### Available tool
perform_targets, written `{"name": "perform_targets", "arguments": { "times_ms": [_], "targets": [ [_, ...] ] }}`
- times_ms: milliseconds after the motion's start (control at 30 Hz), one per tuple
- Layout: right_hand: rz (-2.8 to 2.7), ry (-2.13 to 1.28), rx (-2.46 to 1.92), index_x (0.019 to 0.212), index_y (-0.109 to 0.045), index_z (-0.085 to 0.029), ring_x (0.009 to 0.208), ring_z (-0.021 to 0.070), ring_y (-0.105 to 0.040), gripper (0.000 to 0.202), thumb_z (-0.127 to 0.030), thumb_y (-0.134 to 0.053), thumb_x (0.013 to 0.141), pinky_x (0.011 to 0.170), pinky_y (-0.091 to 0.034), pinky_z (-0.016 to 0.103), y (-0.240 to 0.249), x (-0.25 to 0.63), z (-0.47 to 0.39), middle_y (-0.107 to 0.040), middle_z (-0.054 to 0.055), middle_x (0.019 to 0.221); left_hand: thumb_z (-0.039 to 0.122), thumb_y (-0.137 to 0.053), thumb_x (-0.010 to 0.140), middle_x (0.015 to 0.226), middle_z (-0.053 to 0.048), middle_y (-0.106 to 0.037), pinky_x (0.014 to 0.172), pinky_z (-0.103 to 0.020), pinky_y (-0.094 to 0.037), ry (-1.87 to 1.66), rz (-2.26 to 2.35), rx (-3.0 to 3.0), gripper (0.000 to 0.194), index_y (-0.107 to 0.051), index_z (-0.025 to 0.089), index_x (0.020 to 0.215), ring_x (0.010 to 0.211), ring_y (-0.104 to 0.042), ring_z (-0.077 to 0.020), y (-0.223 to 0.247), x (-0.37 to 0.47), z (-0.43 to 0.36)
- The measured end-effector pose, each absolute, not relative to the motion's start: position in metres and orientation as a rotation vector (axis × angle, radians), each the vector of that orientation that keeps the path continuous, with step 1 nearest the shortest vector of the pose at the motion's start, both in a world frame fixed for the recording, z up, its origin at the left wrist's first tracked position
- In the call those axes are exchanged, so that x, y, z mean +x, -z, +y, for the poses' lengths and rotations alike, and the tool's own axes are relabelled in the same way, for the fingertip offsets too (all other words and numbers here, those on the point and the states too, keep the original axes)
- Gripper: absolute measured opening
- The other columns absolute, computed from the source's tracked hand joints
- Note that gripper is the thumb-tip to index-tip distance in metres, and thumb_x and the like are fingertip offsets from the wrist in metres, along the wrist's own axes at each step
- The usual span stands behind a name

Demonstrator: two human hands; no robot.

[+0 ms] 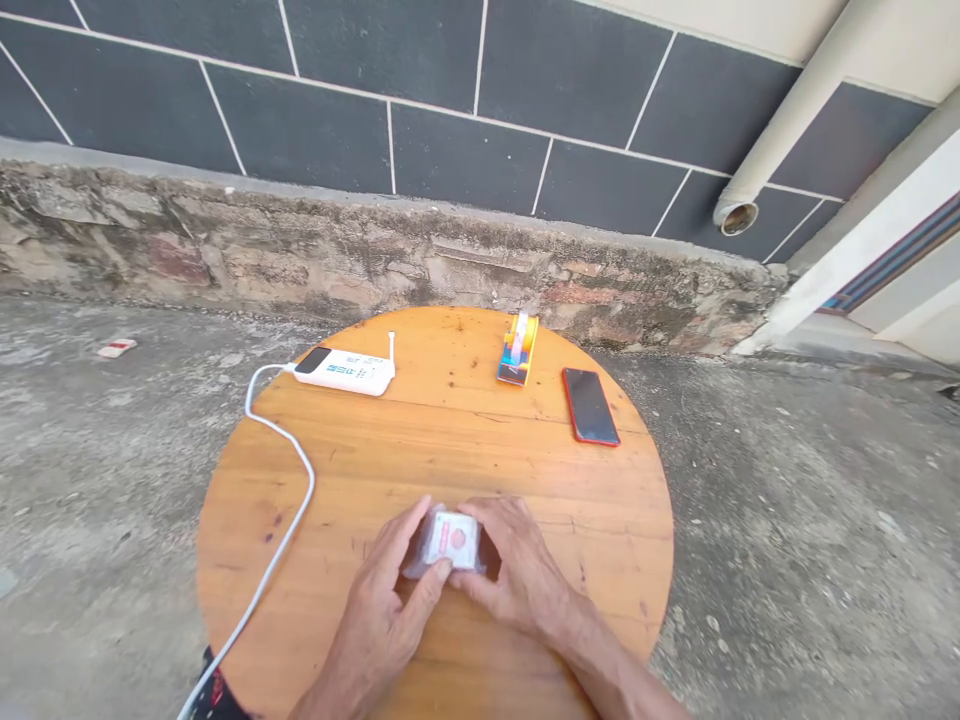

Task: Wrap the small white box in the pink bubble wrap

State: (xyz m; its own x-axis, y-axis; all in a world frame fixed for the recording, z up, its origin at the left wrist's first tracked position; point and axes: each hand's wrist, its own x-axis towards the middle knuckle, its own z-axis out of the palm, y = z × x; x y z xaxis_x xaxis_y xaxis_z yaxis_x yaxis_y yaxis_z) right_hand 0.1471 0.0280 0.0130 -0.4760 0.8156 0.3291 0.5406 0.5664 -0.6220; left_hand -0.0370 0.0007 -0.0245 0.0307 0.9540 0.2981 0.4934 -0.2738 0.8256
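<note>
A small white box with pink print, in clear plastic wrap [454, 540], is at the near middle of the round wooden table [420, 450]. My left hand [390, 600] holds its left side, with the thumb at the box's near edge. From the right, my right hand [517, 565] grips the same packet, its thumb low and its fingers along the far edge. Both hands are curled round the packet. Whether its underside touches the table is hidden.
At the table's back left lies a white device [346, 370] with a white cable [306, 480] running off the near left edge. A yellow and blue tape dispenser [518, 350] is at the back, and a red-edged phone [590, 407] lies right of it.
</note>
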Motion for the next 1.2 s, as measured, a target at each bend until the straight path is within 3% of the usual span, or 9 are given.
{"name": "perform_targets", "arguments": {
  "times_ms": [267,600,1200],
  "targets": [
    [-2.201,-0.586,-1.150,0.122,-0.049,-0.023,0.101,0.0246,-0.055,0.046,-0.024,-0.066,0.079,0.088,-0.042,0.040,-0.011,0.150,0.031,-0.061,0.007,0.117,0.034,-0.054,0.087,0.135,-0.012,-0.053,0.103,-0.045,-0.045,-1.188,1.470,1.745,0.051,-0.041,0.021,0.134,0.124,-0.051,-0.0251,0.023,-0.035,0.001],
    [-2.216,-0.628,-1.195,0.140,-0.033,-0.022,0.116,0.0291,-0.048,0.076,-0.033,-0.071,0.075,0.098,-0.039,0.047,-0.009,0.156,0.028,-0.052,0.012,0.131,0.031,-0.056,0.085,0.129,-0.013,-0.058,0.098,-0.043,-0.049,-1.205,1.465,1.743,0.047,-0.047,0.020,0.130,0.119,-0.056,-0.0259,0.017,-0.035,0.000],
    [-2.213,-0.614,-1.166,0.139,-0.035,-0.024,0.111,0.0263,-0.052,0.065,-0.027,-0.064,0.081,0.095,-0.043,0.045,0.000,0.155,0.032,-0.056,0.010,0.125,0.029,-0.054,0.087,0.127,-0.012,-0.059,0.097,-0.040,-0.050,-1.195,1.449,1.731,0.044,-0.048,0.020,0.129,0.116,-0.057,-0.0239,0.014,-0.033,0.000]
  ]
}}
